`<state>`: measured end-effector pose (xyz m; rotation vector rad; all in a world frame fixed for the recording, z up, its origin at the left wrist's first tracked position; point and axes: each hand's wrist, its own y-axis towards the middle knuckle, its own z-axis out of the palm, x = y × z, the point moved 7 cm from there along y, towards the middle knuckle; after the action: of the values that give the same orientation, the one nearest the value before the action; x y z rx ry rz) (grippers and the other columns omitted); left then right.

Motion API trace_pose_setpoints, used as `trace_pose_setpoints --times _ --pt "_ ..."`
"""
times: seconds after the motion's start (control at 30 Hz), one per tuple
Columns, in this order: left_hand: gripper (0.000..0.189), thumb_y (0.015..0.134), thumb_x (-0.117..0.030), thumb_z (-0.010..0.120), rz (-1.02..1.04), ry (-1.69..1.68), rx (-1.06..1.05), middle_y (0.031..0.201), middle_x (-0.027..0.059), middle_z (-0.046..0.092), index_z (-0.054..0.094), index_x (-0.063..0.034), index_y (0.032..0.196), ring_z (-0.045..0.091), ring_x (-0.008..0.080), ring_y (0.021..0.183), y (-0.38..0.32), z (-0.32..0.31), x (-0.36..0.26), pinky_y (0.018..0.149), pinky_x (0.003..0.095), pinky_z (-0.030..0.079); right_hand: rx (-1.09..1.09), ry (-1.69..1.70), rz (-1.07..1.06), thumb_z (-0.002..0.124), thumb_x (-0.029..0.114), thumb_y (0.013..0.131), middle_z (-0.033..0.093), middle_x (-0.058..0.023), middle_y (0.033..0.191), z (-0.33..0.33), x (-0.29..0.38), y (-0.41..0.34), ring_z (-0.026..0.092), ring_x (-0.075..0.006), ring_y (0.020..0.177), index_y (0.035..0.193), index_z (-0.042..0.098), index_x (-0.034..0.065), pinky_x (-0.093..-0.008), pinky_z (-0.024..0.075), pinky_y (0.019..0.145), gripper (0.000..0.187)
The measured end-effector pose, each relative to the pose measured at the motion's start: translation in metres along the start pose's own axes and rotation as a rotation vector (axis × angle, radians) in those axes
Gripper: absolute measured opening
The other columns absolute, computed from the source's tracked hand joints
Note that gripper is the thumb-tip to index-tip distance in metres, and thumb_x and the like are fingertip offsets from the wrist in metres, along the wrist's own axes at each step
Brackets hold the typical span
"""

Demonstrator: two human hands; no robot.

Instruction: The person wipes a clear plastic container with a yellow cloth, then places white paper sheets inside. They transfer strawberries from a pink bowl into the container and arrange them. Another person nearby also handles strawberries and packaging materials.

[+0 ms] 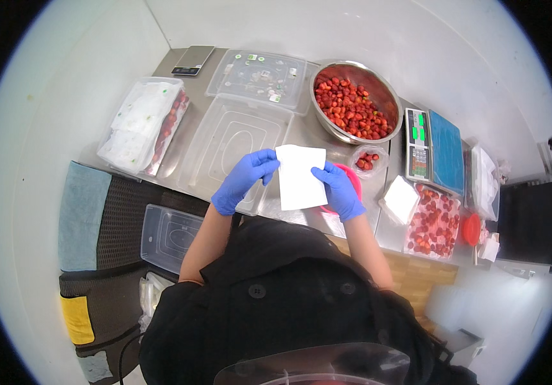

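Between my two blue-gloved hands is a folded white paper towel (301, 183). My left hand (247, 180) has its fingertips at the towel's upper left edge; whether they pinch it is not plain. My right hand (339, 190) grips the right edge with the thumb on top. A pink bowl (355, 180) lies partly hidden behind the right hand and the towel. To the left of the towel sits a wide clear plastic container (232, 139). Beyond the right hand are a small bag-lined dish of strawberries (367, 161) and a large steel bowl of strawberries (353, 108).
A lidded-size container of berries under white towels (136, 120) stands at left, near a small kitchen scale (193, 60). A clear lid (259, 79) lies at the back. Rightward are a blue-topped scale (446, 151), a stack of white towels (400, 198), a strawberry tray (432, 221) and a red lid (471, 229).
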<state>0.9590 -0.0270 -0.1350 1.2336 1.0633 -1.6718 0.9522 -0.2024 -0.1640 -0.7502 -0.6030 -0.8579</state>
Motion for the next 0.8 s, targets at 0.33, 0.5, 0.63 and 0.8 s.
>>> trace_pose_setpoints --times 0.33,0.5,0.63,0.8 --pt "0.009 0.084 -0.008 0.063 0.185 0.001 -0.222 0.076 -0.0026 0.057 0.061 -0.0029 0.091 0.050 0.0039 0.067 -0.004 0.049 -0.016 0.061 0.0203 0.043 -0.442 -0.935 -0.672 0.069 0.013 0.078 0.062 -0.0033 0.079 0.027 0.056 -0.039 0.054 -0.0096 0.062 0.091 0.063 0.0039 -0.0244 0.0441 0.058 0.017" --pt "0.009 0.082 -0.008 0.066 0.259 0.120 -0.197 0.079 -0.0022 0.056 0.062 -0.0035 0.089 0.049 0.0036 0.068 -0.003 0.061 -0.027 0.061 0.0198 0.042 -0.420 -1.229 -0.819 0.070 0.012 0.073 0.058 -0.0053 0.072 0.046 0.060 -0.051 0.053 -0.0159 0.056 0.084 0.061 0.0075 -0.0277 0.0429 0.053 0.015" --pt "0.010 0.082 -0.006 0.063 0.249 0.159 -0.198 0.083 -0.0007 0.060 0.061 -0.0028 0.092 0.052 0.0042 0.073 -0.003 0.061 -0.025 0.068 0.0197 0.043 -0.392 -1.289 -0.837 0.070 0.012 0.072 0.057 -0.0054 0.071 0.048 0.061 -0.053 0.054 -0.0172 0.055 0.081 0.058 0.0079 -0.0287 0.0431 0.052 0.016" --pt "0.008 0.082 -0.005 0.063 0.235 0.172 -0.225 0.079 -0.0021 0.059 0.062 -0.0030 0.089 0.051 0.0035 0.069 -0.002 0.061 -0.024 0.064 0.0192 0.042 -0.344 -1.371 -0.923 0.071 0.013 0.073 0.057 -0.0056 0.071 0.055 0.063 -0.055 0.055 -0.0193 0.056 0.083 0.059 0.0080 -0.0301 0.0435 0.052 0.016"
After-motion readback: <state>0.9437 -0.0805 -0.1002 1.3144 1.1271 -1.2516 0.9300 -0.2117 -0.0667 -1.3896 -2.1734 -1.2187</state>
